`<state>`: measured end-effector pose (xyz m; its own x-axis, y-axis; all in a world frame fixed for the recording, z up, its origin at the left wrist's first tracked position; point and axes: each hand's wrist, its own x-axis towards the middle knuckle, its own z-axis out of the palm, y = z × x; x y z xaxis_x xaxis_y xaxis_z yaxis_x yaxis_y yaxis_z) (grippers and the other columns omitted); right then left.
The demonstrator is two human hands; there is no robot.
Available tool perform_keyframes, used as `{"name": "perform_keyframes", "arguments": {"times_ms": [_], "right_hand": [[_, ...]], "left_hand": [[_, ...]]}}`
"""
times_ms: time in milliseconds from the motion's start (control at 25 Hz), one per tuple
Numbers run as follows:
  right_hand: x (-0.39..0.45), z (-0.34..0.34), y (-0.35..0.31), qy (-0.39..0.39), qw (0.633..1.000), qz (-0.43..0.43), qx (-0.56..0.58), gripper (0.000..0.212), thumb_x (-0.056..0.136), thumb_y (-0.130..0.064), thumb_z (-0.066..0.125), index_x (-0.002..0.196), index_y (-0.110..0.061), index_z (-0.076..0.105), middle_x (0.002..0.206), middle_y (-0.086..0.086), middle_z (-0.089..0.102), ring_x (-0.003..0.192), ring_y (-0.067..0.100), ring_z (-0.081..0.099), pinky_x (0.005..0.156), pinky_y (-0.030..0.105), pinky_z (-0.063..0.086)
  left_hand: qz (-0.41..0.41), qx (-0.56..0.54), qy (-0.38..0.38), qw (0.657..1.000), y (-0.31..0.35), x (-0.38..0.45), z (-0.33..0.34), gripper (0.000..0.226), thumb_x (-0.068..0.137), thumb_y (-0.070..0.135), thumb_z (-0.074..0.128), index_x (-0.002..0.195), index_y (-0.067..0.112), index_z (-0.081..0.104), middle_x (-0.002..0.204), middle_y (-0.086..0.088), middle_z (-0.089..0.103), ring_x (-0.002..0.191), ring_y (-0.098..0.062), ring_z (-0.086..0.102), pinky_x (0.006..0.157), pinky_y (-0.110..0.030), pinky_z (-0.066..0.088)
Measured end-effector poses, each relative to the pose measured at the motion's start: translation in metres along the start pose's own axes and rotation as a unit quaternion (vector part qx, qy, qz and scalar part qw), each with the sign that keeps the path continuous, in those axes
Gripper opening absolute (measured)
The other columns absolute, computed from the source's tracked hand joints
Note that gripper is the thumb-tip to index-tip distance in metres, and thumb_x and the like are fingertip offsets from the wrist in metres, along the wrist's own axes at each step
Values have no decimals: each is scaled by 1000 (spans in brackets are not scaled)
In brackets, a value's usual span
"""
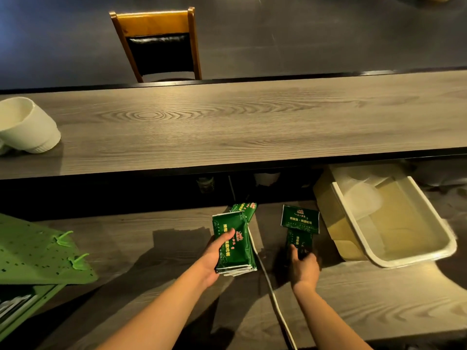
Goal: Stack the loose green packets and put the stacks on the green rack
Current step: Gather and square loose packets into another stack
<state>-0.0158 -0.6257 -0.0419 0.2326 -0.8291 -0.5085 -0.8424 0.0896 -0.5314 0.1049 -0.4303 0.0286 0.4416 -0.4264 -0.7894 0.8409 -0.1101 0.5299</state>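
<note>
My left hand (214, 256) grips a stack of green packets (236, 246) above the lower counter, thumb across the top packet. Behind that stack a loose green packet (246, 207) lies partly hidden. My right hand (304, 265) pinches the near end of another green packet (299, 239) lying on the counter. A further green packet (300, 219) lies crosswise over that one's far end. The green rack (32, 251) stands at the left edge, its perforated top bearing two small green pegs.
A white tub (394, 218) sits at the right on the lower counter (141, 238). A white cable (267, 279) runs between my arms. White bowls (27, 125) lie on the upper counter (227, 122) at left. A wooden chair (159, 44) stands beyond.
</note>
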Motion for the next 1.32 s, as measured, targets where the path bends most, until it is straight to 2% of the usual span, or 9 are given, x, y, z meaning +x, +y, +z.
{"name": "perform_keyframes", "arguments": {"times_ms": [160,280,440,600,760,920,1000,1200,1320], "right_hand": [[23,-2,11,17,995,-21,-91,59,86,-29,72,130,3,47,130,30,48,122,45,44,98,48,41],[34,3,6,5,998,19,-53,62,80,-21,78,128,1,45,126,28,53,116,47,50,95,51,45],[35,13,13,-121,992,42,-4,40,85,-17,74,119,1,61,116,23,65,106,40,61,92,44,49],[8,6,2,-105,989,42,99,35,87,-9,71,118,4,60,115,23,66,107,36,63,86,39,52],[-40,-22,-36,-167,931,-8,326,26,93,-5,62,118,-11,58,109,9,68,100,26,66,80,41,56],[-93,-31,-71,-225,909,-147,320,19,92,-6,64,109,-14,64,102,7,73,96,22,70,85,39,56],[-119,-23,-81,-219,911,-200,286,16,90,-5,66,103,-14,64,97,7,72,92,21,69,82,39,56],[-160,3,-87,-119,936,-291,157,45,86,-11,70,124,-23,49,122,-5,45,105,-6,51,85,6,41],[-173,16,-88,-127,926,-331,128,70,89,-14,67,149,-20,32,145,-7,33,133,3,37,103,7,31]], "left_hand": [[-6,-13,22,1000,-7,7,2,68,72,46,73,127,8,62,115,-17,74,108,-35,70,88,-43,56],[-10,-16,29,999,-11,12,2,69,71,48,74,127,10,61,113,-16,75,107,-34,70,91,-44,55],[-7,-11,48,999,-13,14,-1,78,68,54,80,131,13,59,117,-15,73,110,-34,70,97,-48,53],[-7,-7,45,999,-8,11,-3,81,63,56,83,129,14,60,118,-15,73,112,-34,68,103,-52,50],[-21,11,43,999,0,2,-4,64,69,50,76,119,11,64,110,-15,76,108,-33,69,100,-47,51],[-2,55,16,998,0,-2,-14,92,55,66,89,131,23,64,129,-7,69,124,-29,62,115,-51,39],[9,48,-11,999,6,-16,-13,82,60,63,87,126,20,68,122,-8,73,119,-29,66,112,-50,43],[43,38,-49,997,17,-39,-21,64,73,54,71,125,16,67,114,-8,76,107,-24,72,92,-38,56],[50,44,-70,995,19,-48,-27,54,78,47,68,122,17,69,113,-6,76,103,-20,73,84,-31,57]]}}
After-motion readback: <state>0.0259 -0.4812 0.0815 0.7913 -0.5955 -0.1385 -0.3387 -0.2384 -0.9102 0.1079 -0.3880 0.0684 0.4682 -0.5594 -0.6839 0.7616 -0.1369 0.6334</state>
